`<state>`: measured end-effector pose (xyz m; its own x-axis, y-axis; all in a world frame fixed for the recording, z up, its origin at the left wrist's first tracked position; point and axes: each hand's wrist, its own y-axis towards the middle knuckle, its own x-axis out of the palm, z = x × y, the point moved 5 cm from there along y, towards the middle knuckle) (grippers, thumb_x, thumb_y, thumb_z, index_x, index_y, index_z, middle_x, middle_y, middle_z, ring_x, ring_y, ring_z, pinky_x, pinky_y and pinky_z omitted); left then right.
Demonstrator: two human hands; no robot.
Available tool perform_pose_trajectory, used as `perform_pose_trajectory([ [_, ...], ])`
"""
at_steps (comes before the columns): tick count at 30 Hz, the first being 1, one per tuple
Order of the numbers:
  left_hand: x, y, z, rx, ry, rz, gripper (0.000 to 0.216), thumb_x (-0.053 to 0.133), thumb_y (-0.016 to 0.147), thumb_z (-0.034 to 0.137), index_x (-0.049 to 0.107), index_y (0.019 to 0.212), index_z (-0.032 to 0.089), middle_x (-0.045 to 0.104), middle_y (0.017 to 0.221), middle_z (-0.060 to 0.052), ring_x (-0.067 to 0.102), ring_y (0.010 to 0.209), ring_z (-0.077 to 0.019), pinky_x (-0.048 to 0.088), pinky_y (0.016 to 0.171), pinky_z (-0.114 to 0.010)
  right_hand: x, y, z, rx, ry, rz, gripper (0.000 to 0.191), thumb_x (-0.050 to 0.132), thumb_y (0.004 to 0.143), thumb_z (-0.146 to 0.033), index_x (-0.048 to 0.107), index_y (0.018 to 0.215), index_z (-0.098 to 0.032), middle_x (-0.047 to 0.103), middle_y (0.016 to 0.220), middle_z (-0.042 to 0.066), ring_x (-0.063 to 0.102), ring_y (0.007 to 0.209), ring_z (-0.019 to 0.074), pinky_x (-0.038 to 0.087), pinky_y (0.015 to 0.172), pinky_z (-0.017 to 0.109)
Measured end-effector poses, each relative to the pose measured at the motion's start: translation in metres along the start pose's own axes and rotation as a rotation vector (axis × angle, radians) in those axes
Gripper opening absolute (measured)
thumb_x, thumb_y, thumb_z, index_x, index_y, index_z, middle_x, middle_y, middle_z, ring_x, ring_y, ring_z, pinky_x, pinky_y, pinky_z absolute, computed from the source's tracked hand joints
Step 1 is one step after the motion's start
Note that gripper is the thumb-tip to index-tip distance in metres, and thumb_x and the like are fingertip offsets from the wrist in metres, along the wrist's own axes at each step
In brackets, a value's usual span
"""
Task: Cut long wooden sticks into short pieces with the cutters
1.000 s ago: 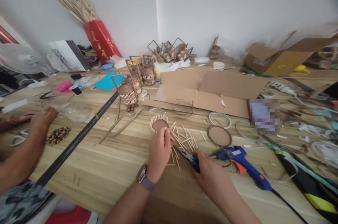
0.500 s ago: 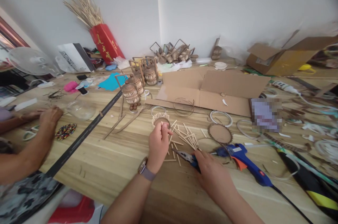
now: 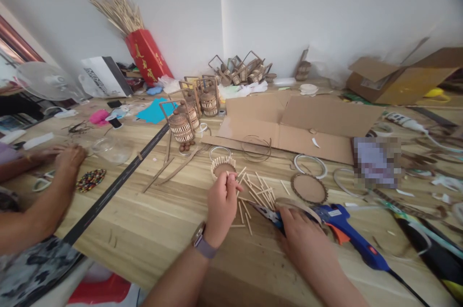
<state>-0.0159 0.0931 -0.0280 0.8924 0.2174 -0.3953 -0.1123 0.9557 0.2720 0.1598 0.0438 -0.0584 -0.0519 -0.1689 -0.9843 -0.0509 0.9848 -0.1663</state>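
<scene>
Bare forearms, grey-strapped wristwatch [image 3: 201,243]

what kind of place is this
Probably a handicraft workshop: a wooden worktable strewn with short sticks, a blue glue gun and finished small woven baskets, with another person working alongside.

A red vase [image 3: 148,62] (dried stalks inside) stands beside flattened cardboard [image 3: 300,121].

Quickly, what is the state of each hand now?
Left hand: closed, pinching a thin stick.
Right hand: closed on the pliers.
</scene>
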Motion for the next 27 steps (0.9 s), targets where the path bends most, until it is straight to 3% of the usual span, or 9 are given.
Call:
perform_pose_trajectory([
  [4,0.001,-0.001,-0.003,-0.016,0.007,-0.012,0.032,0.033,0.099,0.04,0.057,0.09,0.02,0.07,0.071,-0.001,0.064,0.072,-0.0167,0.045,0.073,-0.027,0.011,0.001,0.004,-0.049,-0.018,0.01,0.028,0.058,0.084,-0.01,0.065,0.109,-0.018,0.075,0.104,0.012,0.07,0.096,0.029,0.05,0.079,0.037],
  [8,0.001,-0.001,-0.004,-0.029,0.013,-0.018,0.033,0.033,0.099,0.041,0.058,0.093,0.02,0.071,0.072,-0.001,0.064,0.07,-0.0168,0.045,0.071,-0.027,0.019,-0.002,0.005,-0.13,-0.112,0.166,0.021,0.057,0.083,-0.008,0.065,0.098,-0.02,0.074,0.095,0.01,0.07,0.091,0.0284,0.049,0.073,0.036],
  [11,0.0,-0.001,-0.003,-0.033,0.013,-0.014,0.033,0.034,0.099,0.041,0.059,0.091,0.02,0.071,0.071,-0.002,0.064,0.069,-0.0173,0.045,0.07,-0.027,0.023,-0.003,0.011,-0.077,-0.124,0.192,0.013,0.057,0.082,-0.009,0.063,0.087,-0.019,0.072,0.086,0.009,0.07,0.083,0.0284,0.047,0.068,0.035],
  [16,-0.001,-0.003,0.001,-0.034,0.013,-0.018,0.035,0.034,0.099,0.04,0.058,0.082,0.021,0.072,0.072,-0.003,0.066,0.073,-0.0183,0.046,0.074,-0.028,0.024,-0.005,0.007,-0.059,-0.049,0.152,0.027,0.048,0.083,-0.002,0.06,0.099,-0.02,0.072,0.091,0.009,0.07,0.084,0.0262,0.046,0.068,0.033],
  [20,-0.001,-0.004,0.002,-0.049,-0.006,-0.029,0.035,0.035,0.099,0.04,0.058,0.08,0.022,0.072,0.074,-0.003,0.067,0.076,-0.0184,0.047,0.076,-0.029,0.02,-0.011,-0.002,0.016,-0.102,0.19,0.029,0.047,0.081,0.004,0.059,0.095,-0.019,0.072,0.086,0.01,0.07,0.08,0.0253,0.045,0.067,0.032],
  [27,-0.004,-0.004,0.006,-0.034,-0.017,-0.012,0.035,0.034,0.099,0.038,0.056,0.078,0.021,0.072,0.075,-0.003,0.067,0.083,-0.018,0.046,0.078,-0.027,0.012,-0.018,-0.013,-0.024,-0.221,0.267,0.031,0.042,0.082,0.007,0.059,0.088,-0.018,0.07,0.081,0.011,0.069,0.076,0.0268,0.048,0.067,0.036],
])
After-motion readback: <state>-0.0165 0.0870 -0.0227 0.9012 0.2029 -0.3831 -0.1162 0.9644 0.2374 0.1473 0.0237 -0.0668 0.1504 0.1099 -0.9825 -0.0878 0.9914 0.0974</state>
